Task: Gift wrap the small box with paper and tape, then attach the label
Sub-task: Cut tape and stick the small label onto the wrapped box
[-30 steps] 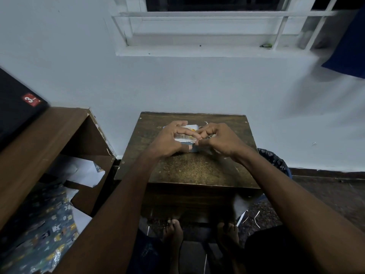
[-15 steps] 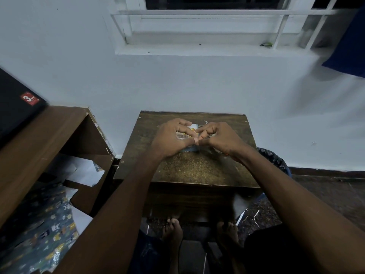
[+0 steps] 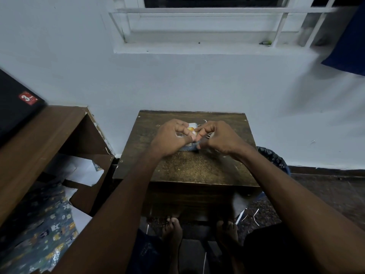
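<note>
A small box (image 3: pixel 190 129) with patterned wrapping paper around it rests on the far middle of a dark wooden stool top (image 3: pixel 197 167). My left hand (image 3: pixel 169 138) covers its left side, fingers curled onto the top. My right hand (image 3: pixel 219 138) presses on its right side, and the fingertips of both hands meet over the box. A blue edge of the paper (image 3: pixel 188 148) shows below the fingers. Most of the box is hidden by the hands. I cannot make out tape or a label.
A brown shelf unit (image 3: pixel 39 147) stands at the left with a black box (image 3: pixel 15 107) on top, white paper (image 3: pixel 79 169) inside and patterned wrapping paper (image 3: pixel 39 230) below. A bin with a black liner (image 3: pixel 274 159) sits right of the stool. My bare feet (image 3: pixel 173 230) rest underneath.
Both hands stay on the box; the fingers have shifted slightly over its top, and the view has tilted a little.
</note>
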